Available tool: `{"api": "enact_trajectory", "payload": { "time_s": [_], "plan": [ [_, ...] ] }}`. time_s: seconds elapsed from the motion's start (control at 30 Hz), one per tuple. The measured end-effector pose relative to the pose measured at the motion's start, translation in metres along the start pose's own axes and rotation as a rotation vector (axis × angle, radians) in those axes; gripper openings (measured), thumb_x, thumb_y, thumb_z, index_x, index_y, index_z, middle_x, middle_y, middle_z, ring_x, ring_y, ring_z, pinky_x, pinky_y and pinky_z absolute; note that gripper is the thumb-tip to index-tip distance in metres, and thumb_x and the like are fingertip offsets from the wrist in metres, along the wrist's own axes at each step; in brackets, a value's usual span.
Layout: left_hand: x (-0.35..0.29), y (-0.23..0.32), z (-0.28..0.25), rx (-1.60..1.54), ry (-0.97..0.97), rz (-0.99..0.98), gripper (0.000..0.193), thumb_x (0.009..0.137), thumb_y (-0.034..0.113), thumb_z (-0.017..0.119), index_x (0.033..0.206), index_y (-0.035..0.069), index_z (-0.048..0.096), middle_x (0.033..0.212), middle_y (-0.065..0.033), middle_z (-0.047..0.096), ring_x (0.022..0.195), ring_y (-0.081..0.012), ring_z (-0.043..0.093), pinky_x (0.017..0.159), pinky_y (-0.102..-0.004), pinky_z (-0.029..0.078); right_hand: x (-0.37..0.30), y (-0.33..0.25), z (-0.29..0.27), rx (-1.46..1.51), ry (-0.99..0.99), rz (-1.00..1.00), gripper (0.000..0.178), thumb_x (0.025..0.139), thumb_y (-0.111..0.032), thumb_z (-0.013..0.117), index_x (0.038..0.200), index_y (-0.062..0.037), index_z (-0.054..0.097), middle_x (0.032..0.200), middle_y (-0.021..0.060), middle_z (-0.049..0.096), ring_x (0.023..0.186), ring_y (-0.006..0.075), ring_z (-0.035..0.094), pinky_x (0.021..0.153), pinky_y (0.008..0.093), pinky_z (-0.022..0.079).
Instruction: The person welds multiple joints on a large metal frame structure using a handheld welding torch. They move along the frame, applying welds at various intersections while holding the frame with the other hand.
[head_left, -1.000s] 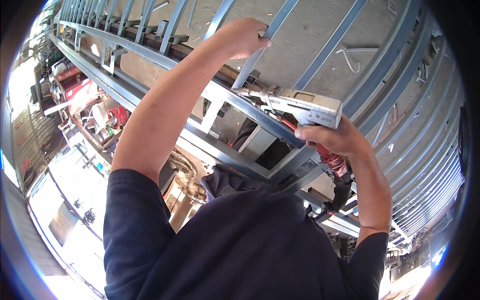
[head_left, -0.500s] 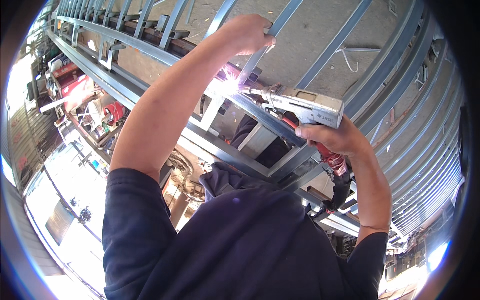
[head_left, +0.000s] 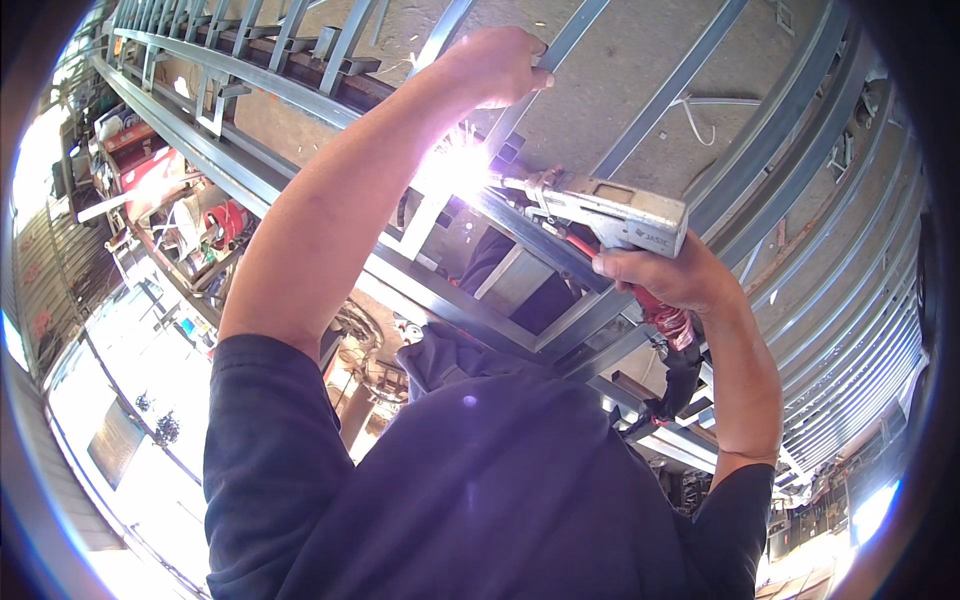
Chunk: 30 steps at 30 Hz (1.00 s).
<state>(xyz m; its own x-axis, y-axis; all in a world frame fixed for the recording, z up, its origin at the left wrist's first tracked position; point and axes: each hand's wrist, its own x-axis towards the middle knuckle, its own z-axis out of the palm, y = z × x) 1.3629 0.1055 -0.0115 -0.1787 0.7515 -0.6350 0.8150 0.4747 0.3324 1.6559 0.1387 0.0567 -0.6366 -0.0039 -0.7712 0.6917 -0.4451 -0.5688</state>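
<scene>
My right hand (head_left: pixel 672 278) is wrapped round the handle of a welding gun (head_left: pixel 615 212) with a boxy silver body, its nozzle pointing left. At the nozzle's tip burns a glaring white-violet welding arc (head_left: pixel 455 168), which hides the joint beneath it. My left hand (head_left: pixel 505 68) is closed round an upright grey metal bar (head_left: pixel 570 38), beyond the arc. The lower part of this bar runs down beside the glare, where it meets a long steel rail (head_left: pixel 535 238) of the frame.
Parallel bars (head_left: pixel 670 85) of the frame cross the far side. Stacked metal tubes (head_left: pixel 850 330) curve along the right. A black cable (head_left: pixel 685 380) hangs below the gun. On the left stand a red machine (head_left: pixel 140 170) and a red reel (head_left: pixel 228 222).
The arc has grown larger and brighter, washing light over my left forearm and shirt. Both hands and the welding gun stay almost where they were.
</scene>
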Motion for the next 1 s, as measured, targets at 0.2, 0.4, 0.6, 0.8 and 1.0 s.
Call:
{"api": "enact_trajectory", "payload": {
  "time_s": [0.2,0.4,0.6,0.8,1.0],
  "plan": [
    [0.003,-0.003,0.003,0.027,0.022,0.034,0.044,0.100,0.038,0.072,0.134,0.011,0.072,0.114,-0.0177,0.078,0.101,-0.0336,0.076,0.090,-0.0474,0.058,-0.004,-0.004,-0.001,-0.005,0.002,0.014,0.063,0.089,-0.018,0.082,0.146,-0.0028,0.058,0.112,0.0089,0.073,0.093,0.0160,0.069,0.075,0.0324,0.060],
    [0.002,-0.001,-0.002,0.020,-0.030,0.035,0.042,0.100,0.038,0.071,0.132,0.011,0.072,0.113,-0.0175,0.078,0.100,-0.0345,0.076,0.089,-0.0473,0.058,-0.004,0.000,-0.005,-0.011,-0.010,0.029,0.063,0.089,-0.018,0.082,0.146,-0.0041,0.059,0.114,0.0087,0.072,0.095,0.0165,0.068,0.074,0.0329,0.061],
    [0.004,-0.004,0.000,0.034,-0.019,0.048,0.043,0.100,0.038,0.071,0.134,0.012,0.071,0.113,-0.0178,0.078,0.101,-0.0349,0.075,0.089,-0.0470,0.057,-0.005,0.001,-0.006,-0.015,0.001,0.028,0.063,0.088,-0.017,0.082,0.146,-0.0041,0.059,0.115,0.0090,0.072,0.096,0.0167,0.069,0.074,0.0330,0.061],
    [0.000,0.001,-0.006,0.026,-0.052,0.037,0.044,0.100,0.037,0.071,0.136,0.012,0.070,0.115,-0.0172,0.078,0.103,-0.0343,0.075,0.091,-0.0471,0.057,-0.006,0.002,-0.007,-0.008,-0.003,0.021,0.063,0.086,-0.019,0.084,0.143,-0.0025,0.060,0.110,0.0083,0.072,0.093,0.0164,0.069,0.074,0.0329,0.061],
    [-0.004,0.001,-0.006,0.003,-0.020,0.015,0.047,0.100,0.039,0.072,0.137,0.010,0.069,0.118,-0.0188,0.077,0.105,-0.0336,0.074,0.092,-0.0467,0.056,-0.017,0.009,-0.014,-0.004,0.027,-0.002,0.057,0.085,-0.020,0.087,0.133,0.0001,0.065,0.102,0.0087,0.073,0.087,0.0167,0.070,0.074,0.0326,0.061]
  ]
}}
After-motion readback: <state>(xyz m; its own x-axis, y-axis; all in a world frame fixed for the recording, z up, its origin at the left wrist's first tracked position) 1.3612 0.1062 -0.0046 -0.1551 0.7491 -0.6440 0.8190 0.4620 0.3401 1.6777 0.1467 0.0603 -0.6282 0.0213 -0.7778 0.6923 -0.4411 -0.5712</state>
